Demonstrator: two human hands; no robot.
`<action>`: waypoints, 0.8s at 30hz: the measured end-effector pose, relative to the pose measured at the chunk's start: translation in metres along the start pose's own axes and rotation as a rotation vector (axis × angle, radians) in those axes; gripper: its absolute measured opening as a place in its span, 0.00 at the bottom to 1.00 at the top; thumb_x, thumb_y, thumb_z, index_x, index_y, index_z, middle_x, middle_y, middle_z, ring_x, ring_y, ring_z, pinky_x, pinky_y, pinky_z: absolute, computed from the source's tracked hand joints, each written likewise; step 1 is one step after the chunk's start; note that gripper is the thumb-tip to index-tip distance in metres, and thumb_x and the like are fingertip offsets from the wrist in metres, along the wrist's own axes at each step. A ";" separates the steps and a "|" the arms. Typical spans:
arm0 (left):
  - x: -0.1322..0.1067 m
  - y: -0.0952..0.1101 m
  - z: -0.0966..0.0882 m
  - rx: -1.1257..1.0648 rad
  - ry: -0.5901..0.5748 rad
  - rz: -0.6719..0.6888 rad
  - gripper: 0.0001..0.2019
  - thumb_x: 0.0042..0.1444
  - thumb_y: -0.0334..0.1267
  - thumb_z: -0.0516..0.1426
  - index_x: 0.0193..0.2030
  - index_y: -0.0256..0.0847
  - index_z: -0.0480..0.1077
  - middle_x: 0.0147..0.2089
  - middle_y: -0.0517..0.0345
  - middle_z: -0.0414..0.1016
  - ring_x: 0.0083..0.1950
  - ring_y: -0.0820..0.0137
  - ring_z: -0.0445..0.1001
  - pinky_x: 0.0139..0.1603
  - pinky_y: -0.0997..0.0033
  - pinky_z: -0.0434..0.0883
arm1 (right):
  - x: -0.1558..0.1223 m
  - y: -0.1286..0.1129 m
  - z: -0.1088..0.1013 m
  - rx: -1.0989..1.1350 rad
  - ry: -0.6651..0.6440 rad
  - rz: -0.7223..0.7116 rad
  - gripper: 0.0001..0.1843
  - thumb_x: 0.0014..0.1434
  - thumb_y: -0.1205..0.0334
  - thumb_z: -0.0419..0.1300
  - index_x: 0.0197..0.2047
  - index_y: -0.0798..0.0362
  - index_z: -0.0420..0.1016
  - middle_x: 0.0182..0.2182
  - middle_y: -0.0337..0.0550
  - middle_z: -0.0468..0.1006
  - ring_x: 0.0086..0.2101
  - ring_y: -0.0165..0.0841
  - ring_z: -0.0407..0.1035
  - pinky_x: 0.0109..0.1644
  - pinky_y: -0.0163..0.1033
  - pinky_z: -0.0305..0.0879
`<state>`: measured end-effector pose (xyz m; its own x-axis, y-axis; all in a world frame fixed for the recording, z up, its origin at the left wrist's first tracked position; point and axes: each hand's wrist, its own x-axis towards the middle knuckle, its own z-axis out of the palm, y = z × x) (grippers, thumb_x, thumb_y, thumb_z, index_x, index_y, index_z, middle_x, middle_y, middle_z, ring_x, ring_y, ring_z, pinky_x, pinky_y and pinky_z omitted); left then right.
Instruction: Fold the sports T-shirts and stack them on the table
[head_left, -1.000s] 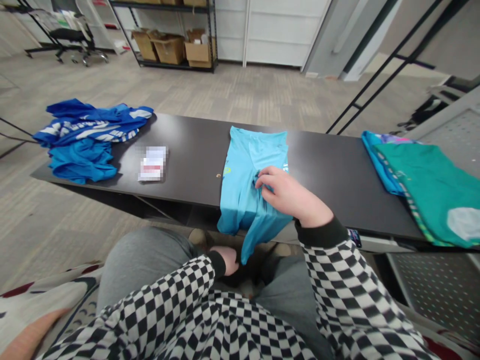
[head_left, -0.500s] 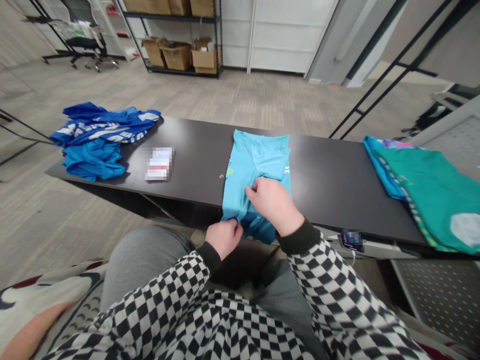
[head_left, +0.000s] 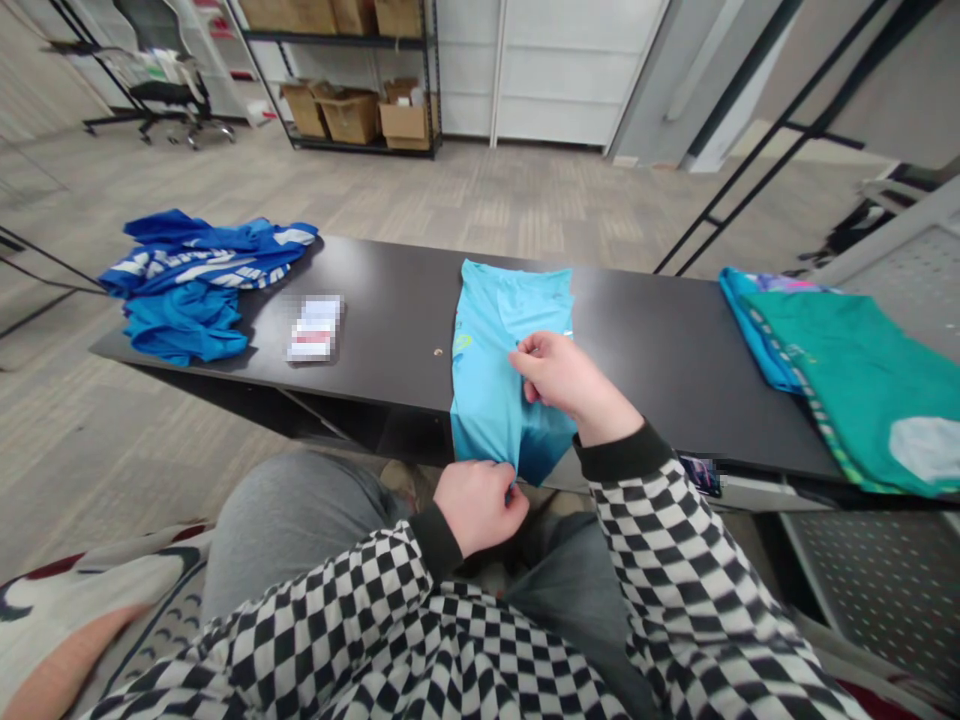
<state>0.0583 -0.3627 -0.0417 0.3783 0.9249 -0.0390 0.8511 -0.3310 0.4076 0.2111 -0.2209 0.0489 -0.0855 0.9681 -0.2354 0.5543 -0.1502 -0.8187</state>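
Observation:
A light-blue T-shirt point(head_left: 487, 345), partly folded, lies across the dark table and hangs over its front edge. My left hand point(head_left: 480, 505) is closed on the shirt's hanging lower edge, just off the table's front. Above the middle of the shirt, my right hand point(head_left: 566, 380) has its fingers curled together in a pinch. Whether any cloth is between those fingertips is hidden. A yellow-green mark shows on the shirt's left side, and a crease runs down towards my left hand.
Crumpled blue clothes point(head_left: 199, 275) lie at the left end of the table point(head_left: 382, 320), with a blurred white-and-red item point(head_left: 315, 328) nearby. A green garment point(head_left: 862, 370) rests on others at the right. A phone point(head_left: 703, 475) sits below the front edge.
My left hand has moved right and slightly down, drawing the shirt's hem along. My right hand has shifted a little right and up, and the shirt's upper layer looks flatter.

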 end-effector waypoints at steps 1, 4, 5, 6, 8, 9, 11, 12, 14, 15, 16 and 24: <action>0.001 0.000 0.004 0.008 -0.020 0.002 0.09 0.66 0.41 0.59 0.34 0.44 0.77 0.36 0.50 0.85 0.34 0.61 0.81 0.33 0.62 0.59 | 0.000 0.001 0.000 0.008 -0.008 0.003 0.05 0.71 0.62 0.60 0.40 0.47 0.70 0.14 0.30 0.67 0.17 0.32 0.65 0.25 0.34 0.56; 0.005 -0.003 0.015 0.012 -0.042 0.033 0.10 0.68 0.41 0.58 0.35 0.44 0.77 0.37 0.50 0.85 0.35 0.61 0.81 0.33 0.62 0.59 | 0.002 0.004 0.000 -0.054 0.012 -0.015 0.02 0.72 0.62 0.60 0.44 0.48 0.73 0.16 0.30 0.68 0.19 0.34 0.67 0.27 0.35 0.58; 0.005 -0.005 0.019 0.003 -0.047 0.044 0.11 0.68 0.42 0.58 0.35 0.44 0.77 0.37 0.50 0.85 0.35 0.61 0.81 0.33 0.63 0.59 | 0.004 0.005 0.000 -0.113 0.039 -0.040 0.02 0.71 0.63 0.60 0.45 0.49 0.74 0.18 0.31 0.71 0.21 0.35 0.69 0.29 0.36 0.60; 0.005 -0.008 0.021 -0.012 -0.055 0.051 0.12 0.69 0.43 0.58 0.34 0.44 0.76 0.37 0.50 0.85 0.35 0.62 0.80 0.33 0.63 0.59 | 0.005 0.007 0.000 -0.191 0.074 -0.074 0.02 0.71 0.64 0.60 0.45 0.49 0.75 0.20 0.34 0.75 0.23 0.36 0.72 0.32 0.36 0.62; 0.004 -0.017 0.023 -0.061 -0.071 0.037 0.18 0.72 0.50 0.58 0.32 0.45 0.75 0.34 0.52 0.82 0.33 0.63 0.78 0.33 0.64 0.58 | 0.007 0.011 0.000 -0.364 0.145 -0.147 0.04 0.68 0.66 0.62 0.44 0.50 0.78 0.28 0.41 0.82 0.30 0.38 0.76 0.37 0.38 0.64; 0.002 -0.023 0.022 -0.095 -0.065 0.017 0.21 0.72 0.53 0.58 0.30 0.45 0.73 0.31 0.53 0.80 0.32 0.64 0.77 0.32 0.65 0.58 | 0.008 0.013 0.001 -0.436 0.171 -0.176 0.04 0.67 0.67 0.62 0.43 0.51 0.79 0.31 0.44 0.83 0.33 0.39 0.76 0.39 0.38 0.64; -0.002 -0.038 0.016 -0.191 0.012 -0.038 0.25 0.75 0.55 0.56 0.27 0.44 0.70 0.26 0.57 0.75 0.30 0.67 0.74 0.32 0.66 0.58 | 0.010 0.017 0.002 -0.518 0.186 -0.202 0.05 0.67 0.67 0.62 0.43 0.51 0.80 0.35 0.46 0.85 0.36 0.40 0.77 0.41 0.39 0.64; -0.005 -0.046 0.011 -0.252 0.092 -0.071 0.26 0.76 0.54 0.55 0.26 0.44 0.69 0.25 0.59 0.73 0.29 0.68 0.72 0.32 0.67 0.59 | 0.010 0.019 0.003 -0.529 0.183 -0.202 0.05 0.67 0.66 0.62 0.43 0.51 0.80 0.35 0.47 0.85 0.37 0.40 0.77 0.41 0.39 0.63; -0.009 -0.061 -0.001 -0.365 0.315 -0.134 0.24 0.78 0.51 0.54 0.29 0.43 0.70 0.25 0.62 0.70 0.28 0.71 0.70 0.33 0.69 0.62 | 0.012 0.022 0.003 -0.520 0.173 -0.199 0.05 0.68 0.65 0.62 0.44 0.51 0.81 0.35 0.46 0.85 0.36 0.40 0.76 0.40 0.39 0.62; -0.010 -0.068 -0.007 -0.401 0.435 -0.156 0.22 0.78 0.50 0.55 0.32 0.43 0.72 0.25 0.63 0.69 0.27 0.72 0.69 0.33 0.70 0.63 | 0.013 0.022 0.002 -0.509 0.166 -0.198 0.05 0.67 0.65 0.62 0.44 0.51 0.81 0.35 0.46 0.85 0.35 0.39 0.75 0.40 0.39 0.62; -0.010 -0.073 -0.014 -0.419 0.541 -0.166 0.19 0.77 0.49 0.56 0.36 0.43 0.75 0.26 0.65 0.69 0.27 0.73 0.68 0.34 0.71 0.64 | 0.014 0.023 0.002 -0.495 0.156 -0.195 0.05 0.67 0.65 0.62 0.43 0.51 0.80 0.35 0.46 0.85 0.35 0.39 0.75 0.39 0.39 0.62; 0.005 -0.087 -0.044 -0.062 0.459 0.082 0.14 0.78 0.43 0.58 0.57 0.44 0.84 0.39 0.55 0.86 0.37 0.69 0.82 0.43 0.70 0.73 | 0.017 0.024 -0.003 -0.408 0.099 -0.167 0.04 0.66 0.65 0.62 0.39 0.51 0.79 0.31 0.42 0.82 0.32 0.37 0.73 0.36 0.38 0.59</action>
<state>-0.0301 -0.3208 -0.0373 0.2316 0.8881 0.3970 0.7967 -0.4073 0.4465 0.2253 -0.2076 0.0272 -0.1333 0.9898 -0.0498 0.8222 0.0824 -0.5631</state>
